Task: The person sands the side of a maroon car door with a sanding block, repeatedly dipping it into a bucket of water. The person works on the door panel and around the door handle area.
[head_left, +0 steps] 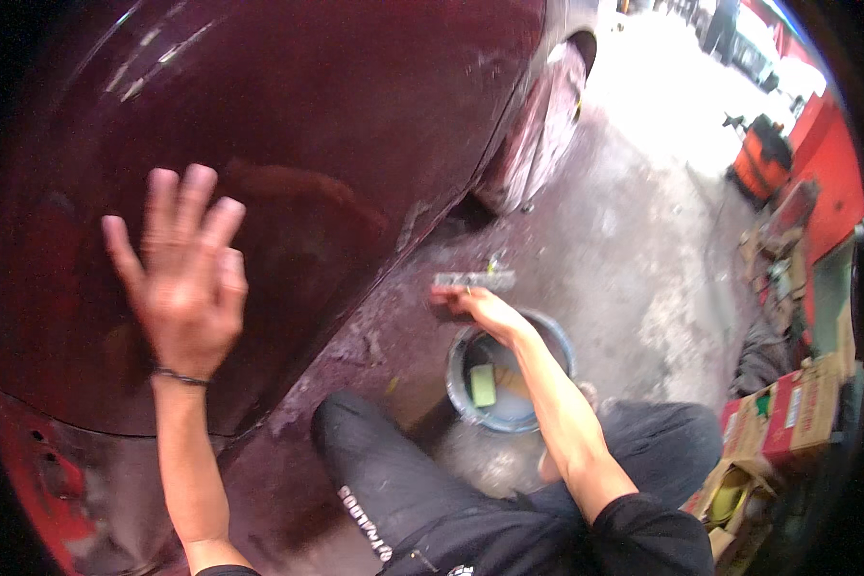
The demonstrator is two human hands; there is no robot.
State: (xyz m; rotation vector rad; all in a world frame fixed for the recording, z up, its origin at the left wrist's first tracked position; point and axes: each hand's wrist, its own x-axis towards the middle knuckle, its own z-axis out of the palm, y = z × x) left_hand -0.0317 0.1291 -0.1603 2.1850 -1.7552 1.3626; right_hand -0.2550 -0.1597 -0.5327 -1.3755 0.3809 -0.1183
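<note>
1. Two bare hands: my left is spread with nothing in it, over the maroon car panel; contact I can't tell.
2. My right hand has bent fingers just beside a grey strip, low near the panel's lower edge; blurred, so I can't tell whether I'm gripping it.
3. My right forearm crosses the bucket, hiding part of it; cloudy liquid and a pale green block are inside.
4. Cardboard boxes stand beyond my right knee.
5. Farther off, an orange-and-black machine stands by a red wall.
</note>
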